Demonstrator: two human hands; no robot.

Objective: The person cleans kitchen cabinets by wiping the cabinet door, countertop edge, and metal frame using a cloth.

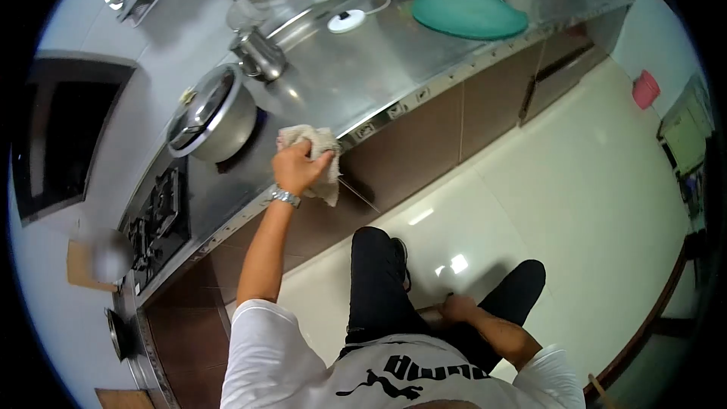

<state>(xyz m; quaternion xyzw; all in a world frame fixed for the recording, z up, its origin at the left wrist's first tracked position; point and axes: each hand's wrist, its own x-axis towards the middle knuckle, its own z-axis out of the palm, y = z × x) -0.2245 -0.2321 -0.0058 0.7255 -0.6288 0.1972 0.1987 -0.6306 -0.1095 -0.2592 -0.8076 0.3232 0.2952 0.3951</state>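
My left hand is closed on a pale, crumpled cloth at the front edge of the steel countertop. Part of the cloth hangs down over the edge, in front of the brown cabinet doors. Just beyond that hand, to the left, stands a large metal pot with a shiny lid lying tilted on it. Low between my knees is my right hand, with its fingers curled in. A small dark bit shows by its fingers, but what it holds, if anything, is too unclear to name.
A metal jug stands behind the pot. Farther right are a white round disc with a cord and a green board. The gas stove is at the left. A pink bin sits across the tiled floor.
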